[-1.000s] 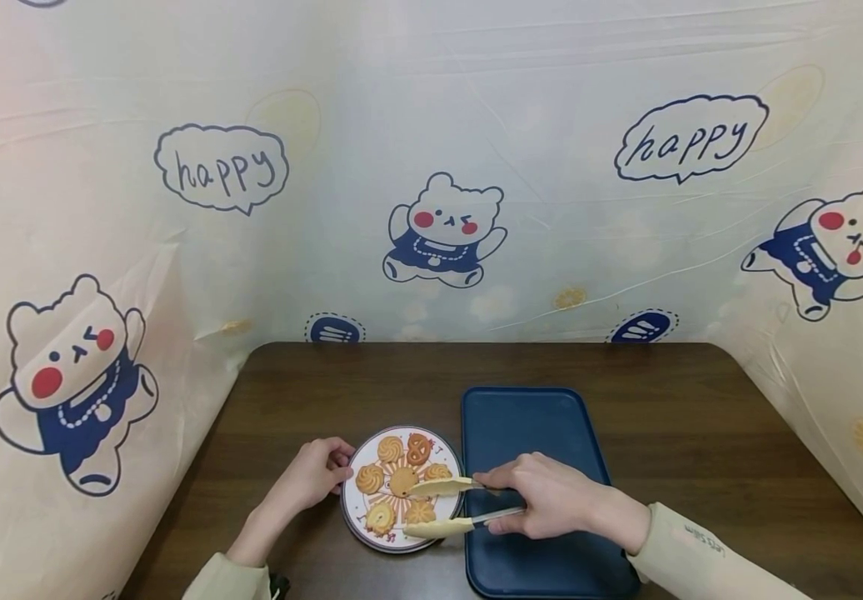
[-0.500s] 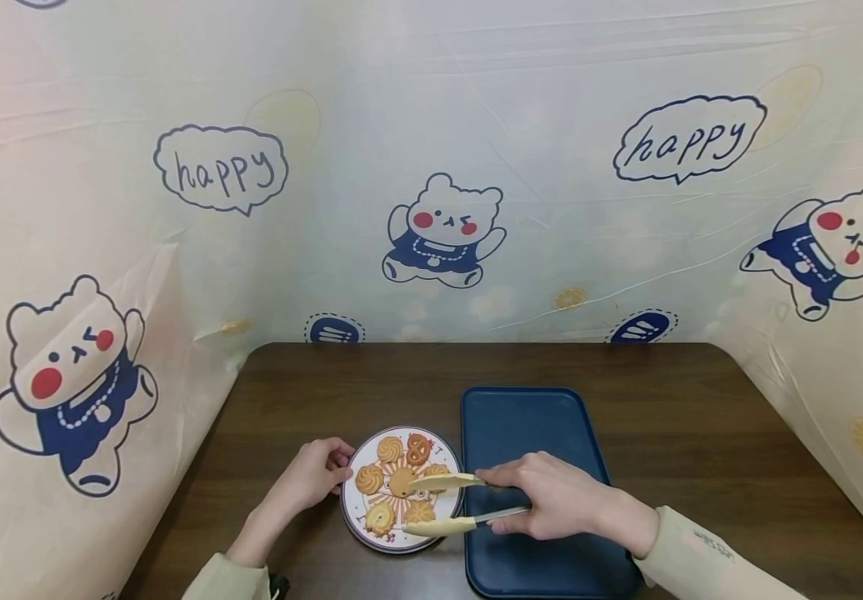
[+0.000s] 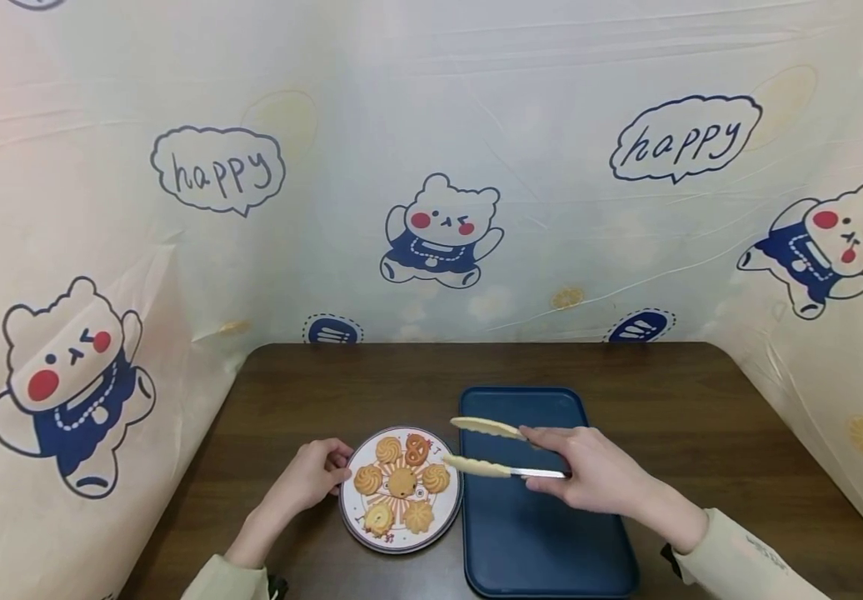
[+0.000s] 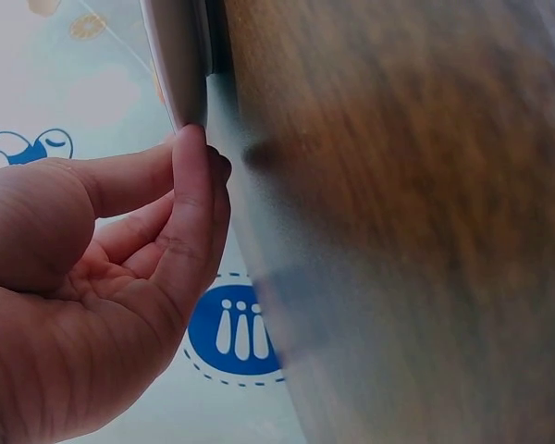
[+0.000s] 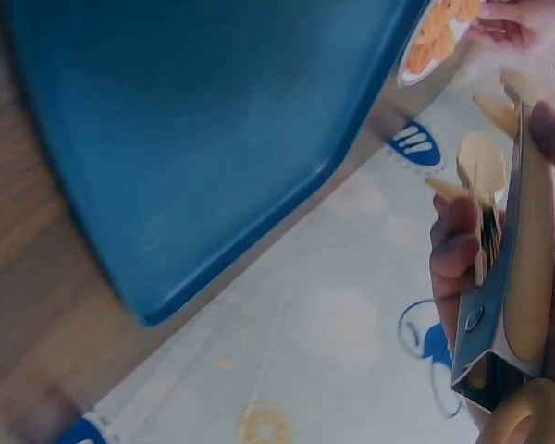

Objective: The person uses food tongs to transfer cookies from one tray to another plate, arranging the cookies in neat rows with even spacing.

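At the left rim of a round white patterned plate (image 3: 443, 505), my left hand (image 3: 310, 473) pinches the edge between thumb and fingers. Several cookies lie spread on it: swirl cookies (image 3: 436, 477), a pretzel-shaped one (image 3: 416, 450), a chick-shaped one (image 3: 379, 518) and a round one (image 3: 402, 482) in the middle. My right hand (image 3: 602, 472) grips metal tongs with cream tips (image 3: 476, 466) above a dark blue tray (image 3: 547, 546). Their arms stand spread apart, with nothing between the tips. In the right wrist view the tongs (image 5: 531, 240) lie across the palm.
The tray stands just right of the plate, both on a dark brown wooden table (image 3: 356, 383). A pale curtain (image 3: 431, 100) with printed bears and lettering hangs around the table's back and sides.
My right hand has lifted the tongs from over the plate and moved them back and to the right, above the tray. My left hand and the plate have stayed put.
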Available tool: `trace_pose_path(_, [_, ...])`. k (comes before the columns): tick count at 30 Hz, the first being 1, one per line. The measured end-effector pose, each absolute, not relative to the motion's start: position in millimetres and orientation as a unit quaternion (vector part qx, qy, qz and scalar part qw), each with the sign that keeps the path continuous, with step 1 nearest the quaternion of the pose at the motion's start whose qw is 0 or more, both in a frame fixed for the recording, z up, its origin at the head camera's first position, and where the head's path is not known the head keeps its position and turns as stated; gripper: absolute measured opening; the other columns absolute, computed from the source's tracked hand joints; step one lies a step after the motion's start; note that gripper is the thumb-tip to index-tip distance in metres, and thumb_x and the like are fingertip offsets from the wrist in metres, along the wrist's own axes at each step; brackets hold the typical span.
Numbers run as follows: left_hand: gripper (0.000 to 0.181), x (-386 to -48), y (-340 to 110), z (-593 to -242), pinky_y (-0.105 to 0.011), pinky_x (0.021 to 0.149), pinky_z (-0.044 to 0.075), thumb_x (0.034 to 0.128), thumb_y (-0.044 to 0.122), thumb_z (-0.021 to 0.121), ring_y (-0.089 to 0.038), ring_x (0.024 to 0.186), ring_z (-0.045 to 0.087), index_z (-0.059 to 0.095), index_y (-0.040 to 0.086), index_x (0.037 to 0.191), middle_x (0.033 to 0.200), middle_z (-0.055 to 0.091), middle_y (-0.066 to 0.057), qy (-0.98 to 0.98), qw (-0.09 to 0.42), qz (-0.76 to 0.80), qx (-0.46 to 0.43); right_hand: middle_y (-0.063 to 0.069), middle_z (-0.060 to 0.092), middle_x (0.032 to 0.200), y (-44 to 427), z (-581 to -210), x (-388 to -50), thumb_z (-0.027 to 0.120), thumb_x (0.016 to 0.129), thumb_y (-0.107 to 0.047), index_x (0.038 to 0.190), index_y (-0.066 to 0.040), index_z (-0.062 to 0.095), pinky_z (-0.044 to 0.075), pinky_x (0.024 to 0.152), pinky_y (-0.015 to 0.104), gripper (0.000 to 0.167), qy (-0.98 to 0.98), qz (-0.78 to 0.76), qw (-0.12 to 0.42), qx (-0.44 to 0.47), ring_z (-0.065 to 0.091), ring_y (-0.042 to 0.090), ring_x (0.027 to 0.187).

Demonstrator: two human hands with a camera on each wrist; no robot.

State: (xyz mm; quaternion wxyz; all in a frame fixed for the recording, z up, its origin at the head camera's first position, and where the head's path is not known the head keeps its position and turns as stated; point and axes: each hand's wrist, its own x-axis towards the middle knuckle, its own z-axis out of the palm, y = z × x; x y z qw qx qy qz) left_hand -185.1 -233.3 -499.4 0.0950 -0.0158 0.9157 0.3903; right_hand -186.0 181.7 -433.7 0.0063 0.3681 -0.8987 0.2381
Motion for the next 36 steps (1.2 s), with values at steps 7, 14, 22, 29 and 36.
trace_pose_path(7, [0.021, -184.3, -234.0, -500.8, -0.029, 0.058, 0.056, 0.0879, -0.004, 0.071, -0.017, 0.07, 0.057, 0.067, -0.001, 0.109, 0.084, 0.058, -0.006, 0.916, 0.096, 0.389, -0.022, -0.003, 0.061, 0.075, 211.2, -441.4, -188.0, 0.079, 0.086, -0.038, 0.136, -0.003, 0.059, 0.036, 0.042, 0.019, 0.064, -0.92, 0.269, 0.068, 0.278, 0.036, -0.001, 0.045])
trace_pose_path(14, [0.022, -183.8, -233.7, -499.8, -0.029, 0.058, 0.057, 0.0875, -0.004, 0.072, -0.017, 0.07, 0.057, 0.067, -0.002, 0.109, 0.084, 0.058, -0.006, 0.916, 0.095, 0.389, -0.022, -0.008, 0.039, 0.058, 248.2, -459.7, -185.6, 0.086, 0.079, -0.033, 0.133, 0.0, 0.062, 0.029, 0.042, 0.02, 0.067, -0.929, 0.275, 0.16, 0.188, 0.03, 0.001, 0.046])
trace_pose_path(22, [0.022, -184.6, -234.8, -500.3, -0.029, 0.058, 0.057, 0.0874, -0.004, 0.071, -0.017, 0.07, 0.057, 0.067, -0.001, 0.109, 0.084, 0.058, -0.006, 0.917, 0.092, 0.387, -0.019, -0.001, 0.054, 0.066, 276.5, -480.3, -179.0, 0.089, 0.074, -0.033, 0.133, 0.002, 0.059, 0.038, 0.05, 0.024, 0.075, -0.926, 0.33, 0.173, 0.057, 0.047, 0.006, 0.057])
trace_pose_path(29, [0.022, -185.4, -234.4, -499.5, -0.029, 0.057, 0.056, 0.0873, -0.004, 0.072, -0.017, 0.07, 0.057, 0.067, -0.001, 0.108, 0.084, 0.058, -0.006, 0.917, 0.09, 0.389, -0.018, 0.004, 0.056, 0.073, 284.3, -503.5, -172.9, 0.086, 0.075, -0.045, 0.137, -0.003, 0.05, 0.041, 0.055, 0.026, 0.083, -0.93, 0.35, 0.106, -0.035, 0.052, 0.013, 0.063])
trace_pose_path(36, [0.021, -184.6, -233.6, -497.2, -0.03, 0.058, 0.057, 0.0874, -0.004, 0.072, -0.017, 0.07, 0.057, 0.067, -0.002, 0.108, 0.084, 0.058, -0.007, 0.916, 0.093, 0.39, -0.015, 0.015, 0.053, 0.095, 285.4, -518.0, -163.4, 0.088, 0.074, -0.042, 0.136, 0.009, 0.04, 0.041, 0.06, 0.023, 0.093, -0.921, 0.368, 0.107, -0.074, 0.05, 0.016, 0.074])
